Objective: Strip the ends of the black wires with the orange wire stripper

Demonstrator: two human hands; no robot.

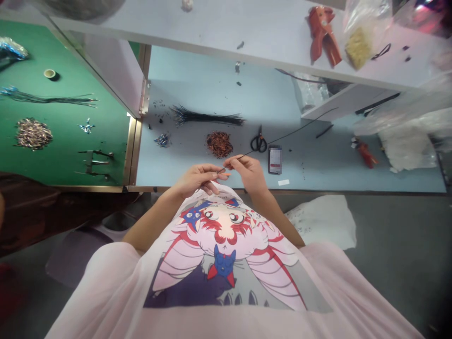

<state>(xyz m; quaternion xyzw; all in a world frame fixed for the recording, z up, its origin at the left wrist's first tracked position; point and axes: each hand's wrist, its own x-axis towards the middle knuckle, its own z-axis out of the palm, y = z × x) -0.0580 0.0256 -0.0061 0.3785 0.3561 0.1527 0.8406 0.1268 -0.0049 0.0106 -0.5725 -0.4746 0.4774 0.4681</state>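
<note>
I see the right hand [247, 172] pinched on a thin black wire [289, 133], thumb against fingertips, and the left hand [199, 179] closed on the same wire close to its near end, the 2 hands side by side just above the front edge of the counter [187, 165]. From the fingers the wire's long axis runs as a slant, forward and to the right, nearly straight, its far end pointing away from the wearer toward an upright divider under the shelf [212, 30]. On its way it passes across the handles of the black scissors [260, 143], whose tips point away. Just beyond the hands I have a heap of copper-coloured pieces [219, 143], and behind it a bundle of black wires [212, 117] lying crosswise. A phone [275, 159] lies right of the scissors, a small blue-tipped cluster [162, 140] well to the left. The surface is pale blue and flat, with dark scraps scattered on it; red-handled pliers [366, 153] and clear plastic bags [409, 143] sit at the right. Left of a metal-edged join, I see a green work surface [67, 165] with another heap of metal pieces [33, 133]. Below, a white sack [325, 221] rests over the grey floor [399, 263].
</note>
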